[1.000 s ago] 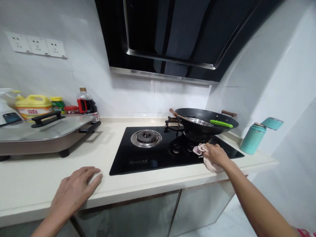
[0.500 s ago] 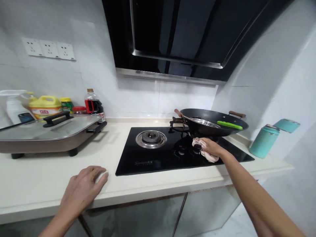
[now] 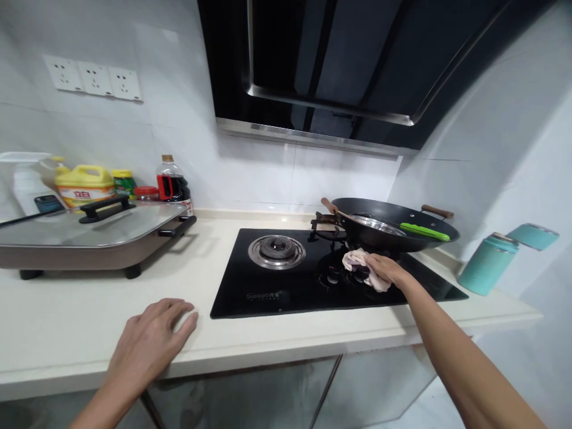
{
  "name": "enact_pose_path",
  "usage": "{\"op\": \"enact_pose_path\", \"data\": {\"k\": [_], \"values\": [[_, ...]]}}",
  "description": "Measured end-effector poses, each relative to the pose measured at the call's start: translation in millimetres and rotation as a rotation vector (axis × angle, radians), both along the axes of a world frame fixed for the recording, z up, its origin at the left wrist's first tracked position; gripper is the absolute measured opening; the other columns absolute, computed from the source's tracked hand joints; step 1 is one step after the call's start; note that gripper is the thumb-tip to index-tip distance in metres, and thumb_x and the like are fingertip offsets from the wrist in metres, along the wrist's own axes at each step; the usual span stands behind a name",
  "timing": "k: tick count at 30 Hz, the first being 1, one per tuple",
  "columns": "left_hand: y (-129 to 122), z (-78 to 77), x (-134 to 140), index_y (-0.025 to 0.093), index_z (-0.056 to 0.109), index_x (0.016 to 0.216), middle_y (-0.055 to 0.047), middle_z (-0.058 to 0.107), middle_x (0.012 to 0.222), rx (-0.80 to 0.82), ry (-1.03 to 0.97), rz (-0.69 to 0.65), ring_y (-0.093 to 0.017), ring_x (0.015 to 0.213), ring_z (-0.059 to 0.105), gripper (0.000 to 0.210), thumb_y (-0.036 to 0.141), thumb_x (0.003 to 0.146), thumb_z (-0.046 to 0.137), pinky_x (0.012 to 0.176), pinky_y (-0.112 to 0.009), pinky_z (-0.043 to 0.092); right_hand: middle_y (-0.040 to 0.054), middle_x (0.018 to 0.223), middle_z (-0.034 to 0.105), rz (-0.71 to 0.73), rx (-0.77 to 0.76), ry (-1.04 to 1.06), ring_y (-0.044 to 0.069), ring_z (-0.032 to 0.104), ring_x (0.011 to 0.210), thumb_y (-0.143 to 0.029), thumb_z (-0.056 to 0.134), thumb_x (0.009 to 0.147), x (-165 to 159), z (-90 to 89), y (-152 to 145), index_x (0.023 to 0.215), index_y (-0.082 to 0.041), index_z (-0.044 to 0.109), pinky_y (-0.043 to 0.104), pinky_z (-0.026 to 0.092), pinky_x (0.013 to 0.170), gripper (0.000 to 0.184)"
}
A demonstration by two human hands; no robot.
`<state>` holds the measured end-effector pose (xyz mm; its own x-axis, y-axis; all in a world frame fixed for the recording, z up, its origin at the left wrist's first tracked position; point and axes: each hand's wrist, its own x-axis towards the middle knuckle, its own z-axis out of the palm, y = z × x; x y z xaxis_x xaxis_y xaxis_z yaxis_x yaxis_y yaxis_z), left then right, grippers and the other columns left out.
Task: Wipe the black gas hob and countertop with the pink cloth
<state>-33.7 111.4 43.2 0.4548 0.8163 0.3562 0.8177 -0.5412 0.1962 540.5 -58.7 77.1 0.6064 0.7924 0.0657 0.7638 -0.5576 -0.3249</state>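
My right hand [image 3: 385, 269] presses a crumpled pale pink cloth [image 3: 357, 260] onto the black glass gas stove [image 3: 295, 292], close to its two knobs. The left knob [image 3: 333, 273] shows beside the cloth; the other is partly covered by it. Just behind the hand a black wok [image 3: 379, 238] sits over the right burner, with a green-handled utensil [image 3: 424, 231] and a shiny metal piece [image 3: 375, 223] inside. My left hand [image 3: 154, 333] rests on the cream countertop [image 3: 201, 351] left of the stove, fingers loosely spread, holding nothing.
A lidded electric pan [image 3: 89, 250] stands on the left counter. Behind it are a spray bottle [image 3: 31, 185], a yellow jug [image 3: 84, 185] and a dark sauce bottle [image 3: 173, 185]. A teal flask [image 3: 489, 265] stands far right. The black range hood [image 3: 330, 65] hangs above the stove.
My right hand has slid the cloth slightly left, over the right knob. The view has shifted a little. My left hand stays in place.
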Motion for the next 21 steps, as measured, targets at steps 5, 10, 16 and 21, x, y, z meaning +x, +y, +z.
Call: {"op": "enact_pose_path", "data": {"k": [5, 10, 16, 21], "values": [[0, -0.8, 0, 0.026, 0.075, 0.107, -0.008, 0.072, 0.124, 0.007, -0.002, -0.004, -0.029, 0.118, 0.063, 0.049, 0.054, 0.095, 0.037, 0.094, -0.045, 0.046, 0.0108, 0.115, 0.074, 0.037, -0.034, -0.026, 0.029, 0.068, 0.105, -0.045, 0.042, 0.098, -8, 14.4, 19, 0.113, -0.020, 0.074, 0.034, 0.049, 0.089, 0.044], [2, -2.0, 0, 0.026, 0.076, 0.106, -0.009, 0.072, 0.123, 0.019, -0.013, -0.012, -0.030, 0.117, 0.064, 0.047, 0.054, 0.094, 0.039, 0.094, -0.045, 0.047, 0.0035, 0.112, 0.075, 0.131, -0.015, -0.016, 0.023, 0.068, 0.101, -0.040, 0.042, 0.098, -21, 16.4, 20, 0.115, -0.024, 0.073, 0.028, 0.049, 0.085, 0.038], [3, -5.3, -3, 0.028, 0.077, 0.105, -0.007, 0.074, 0.122, 0.037, -0.042, -0.005, -0.029, 0.118, 0.065, 0.044, 0.055, 0.092, 0.044, 0.098, -0.043, 0.048, 0.0079, 0.111, 0.075, 0.168, -0.120, -0.073, 0.024, 0.068, 0.102, -0.034, 0.048, 0.094, -37, 12.6, 82, 0.111, -0.022, 0.075, 0.030, 0.050, 0.085, 0.033], [4, -12.5, -8, 0.030, 0.077, 0.105, -0.006, 0.074, 0.123, 0.054, -0.078, -0.002, -0.029, 0.117, 0.066, 0.046, 0.060, 0.092, 0.046, 0.098, -0.043, 0.049, 0.0234, 0.110, 0.073, -0.014, -0.221, -0.144, 0.034, 0.070, 0.106, -0.038, 0.055, 0.093, -29, 17.2, 126, 0.111, -0.013, 0.076, 0.039, 0.052, 0.086, 0.037]]}}
